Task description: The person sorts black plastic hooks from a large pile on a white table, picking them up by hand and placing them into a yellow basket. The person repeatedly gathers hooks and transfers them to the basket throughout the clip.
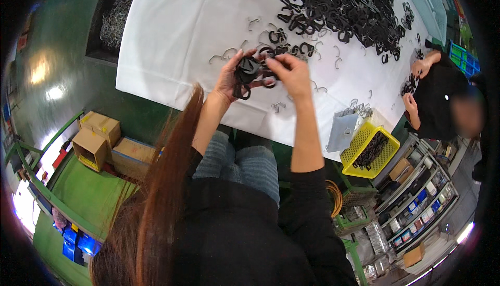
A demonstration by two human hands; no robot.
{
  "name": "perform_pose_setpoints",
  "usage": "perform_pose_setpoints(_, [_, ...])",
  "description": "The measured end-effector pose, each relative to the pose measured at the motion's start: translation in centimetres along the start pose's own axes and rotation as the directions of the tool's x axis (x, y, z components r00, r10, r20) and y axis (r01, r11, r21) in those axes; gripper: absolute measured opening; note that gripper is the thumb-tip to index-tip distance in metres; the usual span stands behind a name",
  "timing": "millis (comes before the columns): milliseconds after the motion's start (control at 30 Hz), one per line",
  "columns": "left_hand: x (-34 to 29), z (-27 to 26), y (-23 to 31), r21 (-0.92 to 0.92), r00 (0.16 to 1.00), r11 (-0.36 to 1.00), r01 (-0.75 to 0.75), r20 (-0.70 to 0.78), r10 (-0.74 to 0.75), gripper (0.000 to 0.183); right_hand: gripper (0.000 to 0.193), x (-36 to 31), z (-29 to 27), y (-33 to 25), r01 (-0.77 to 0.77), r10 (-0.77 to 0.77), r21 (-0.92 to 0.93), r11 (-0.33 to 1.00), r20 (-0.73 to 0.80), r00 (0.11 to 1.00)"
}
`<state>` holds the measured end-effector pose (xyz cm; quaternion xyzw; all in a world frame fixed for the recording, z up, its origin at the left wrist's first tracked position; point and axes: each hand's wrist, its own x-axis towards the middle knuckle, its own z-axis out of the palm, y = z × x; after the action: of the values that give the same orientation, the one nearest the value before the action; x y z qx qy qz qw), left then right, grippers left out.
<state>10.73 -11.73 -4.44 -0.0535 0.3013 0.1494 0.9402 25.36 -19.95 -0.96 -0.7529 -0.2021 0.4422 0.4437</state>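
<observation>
My left hand (pixel 226 79) is curled around several black plastic hooks (pixel 248 69), some hanging below the palm, over the near part of the white-covered table (pixel 172 41). Close beside it, my right hand (pixel 295 75) has thumb and fingers pinched at a black piece; its fingers partly hide that piece. Just beyond both hands lies a small loose group of black hooks (pixel 278 37). Bent metal wire hooks (pixel 229 53) are scattered around it. A large heap of black hooks (pixel 338 4) covers the table's far side.
A yellow basket (pixel 357 170) containing black parts stands at the table's right edge, beside a pale blue container (pixel 341 132). At far left is a dark bin (pixel 95 30) of metal wires. Cardboard boxes (pixel 133 153) sit lower left. Across at right, a co-worker's hands (pixel 426 64) handle black parts.
</observation>
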Motion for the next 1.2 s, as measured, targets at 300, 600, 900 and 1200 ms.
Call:
perform_pose_setpoints(300, [4.0, 7.0, -19.9, 0.521, 0.974, 0.844, -0.13, -0.091, 0.206, 0.017, 0.024, -8.7, -6.3, 8.4, 0.337, 0.113, 0.454, 0.825, -0.717, 0.688])
perform_pose_setpoints(600, [4.3, 18.1, -45.2, 0.97, 0.965, 0.14, -0.2, 0.22, -0.143, 0.074, 0.044, -24.6, -34.7, 16.6, 0.512, 0.429, 0.704, 0.493, -0.708, 0.56])
perform_pose_setpoints(900, [4.7, 7.7, -32.0, 0.963, 0.953, 0.117, -0.244, 0.26, -0.157, 0.025, 0.018, -17.0, -31.6, 15.0, -0.123, -0.381, -0.549, 0.827, -0.707, 0.596])
perform_pose_setpoints(1200, [1.7, 2.4, -15.1, 0.984, 0.898, 0.005, -0.18, 0.162, 0.409, 0.017, 0.029, -12.3, -29.1, 17.8, -0.479, 0.093, -0.615, 0.627, -0.551, 0.83])
